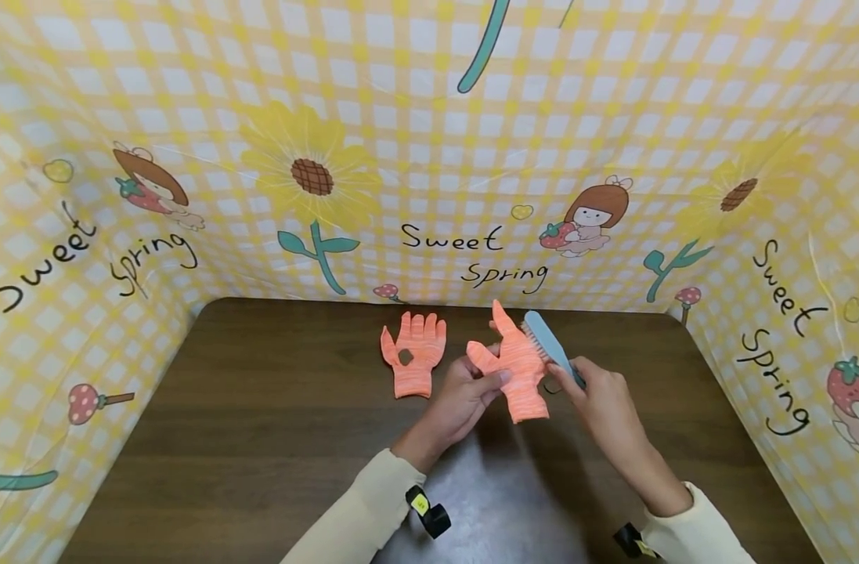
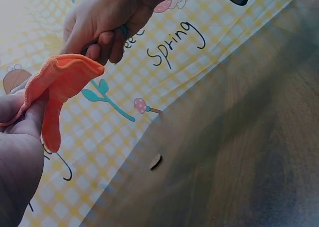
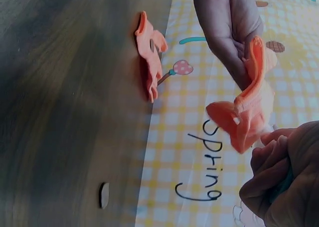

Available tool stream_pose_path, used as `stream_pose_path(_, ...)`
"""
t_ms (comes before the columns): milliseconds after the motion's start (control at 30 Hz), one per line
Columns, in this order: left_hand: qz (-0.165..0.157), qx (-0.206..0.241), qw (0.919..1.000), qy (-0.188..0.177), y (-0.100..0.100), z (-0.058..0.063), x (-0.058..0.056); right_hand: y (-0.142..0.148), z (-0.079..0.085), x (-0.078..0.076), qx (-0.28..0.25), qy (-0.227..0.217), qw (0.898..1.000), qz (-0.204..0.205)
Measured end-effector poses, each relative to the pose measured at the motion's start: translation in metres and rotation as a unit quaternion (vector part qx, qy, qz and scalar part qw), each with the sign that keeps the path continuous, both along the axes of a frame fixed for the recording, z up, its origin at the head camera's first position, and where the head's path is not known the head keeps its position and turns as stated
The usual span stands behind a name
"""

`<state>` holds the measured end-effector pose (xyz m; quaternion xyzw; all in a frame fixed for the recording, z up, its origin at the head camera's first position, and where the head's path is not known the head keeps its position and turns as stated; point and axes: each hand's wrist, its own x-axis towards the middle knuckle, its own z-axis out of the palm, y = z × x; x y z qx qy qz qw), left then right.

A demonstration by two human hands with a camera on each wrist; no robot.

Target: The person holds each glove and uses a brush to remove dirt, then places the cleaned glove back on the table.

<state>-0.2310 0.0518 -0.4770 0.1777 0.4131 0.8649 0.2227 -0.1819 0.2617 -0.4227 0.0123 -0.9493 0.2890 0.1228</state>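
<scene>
While pinching an orange glove (image 1: 524, 380) between thumb and fingers of the left hand (image 1: 464, 398), up off the table (image 1: 260, 439), also gripping a blue brush (image 1: 552, 345) in the right hand (image 1: 605, 395), with fingers curled round its handle and bristles against the glove's side. Can see a second glove (image 1: 422, 370) lying flat to the left, near the far edge, and a small oval piece (image 2: 156, 162) on the wood. Have open room on both sides, out to edges walled by checked cloth (image 1: 436, 117), and more between the forearms.
</scene>
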Motion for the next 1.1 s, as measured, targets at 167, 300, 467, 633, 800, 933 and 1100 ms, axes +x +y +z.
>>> stream_pose_path(167,0.013,0.003,0.9999,-0.008,-0.001,0.001,0.001,0.008,0.000,-0.001,0.001,-0.008,1.000,-0.020)
stream_pose_path(300,0.019,-0.010,0.9997,-0.010,-0.001,0.002,0.001,0.000,0.006,0.005,0.000,0.004,1.000,-0.013)
stream_pose_path(467,0.003,-0.026,0.9997,-0.002,0.002,0.003,0.002,-0.021,0.011,0.013,0.031,0.074,0.995,0.056)
stream_pose_path(633,0.008,-0.023,0.9997,-0.008,0.003,0.007,0.003,-0.024,0.009,0.012,0.059,0.099,0.992,0.042)
stream_pose_path(800,0.010,-0.035,0.9992,-0.013,0.001,0.007,0.003,-0.012,0.006,0.008,0.043,0.059,0.997,0.010)
stream_pose_path(933,0.004,-0.038,0.9993,0.000,0.002,0.007,0.003,-0.005,0.005,0.006,0.027,0.028,0.999,0.000)
stream_pose_path(1100,0.012,-0.025,0.9996,0.006,0.002,0.008,0.003,0.004,0.004,0.003,0.017,0.013,1.000,-0.009)
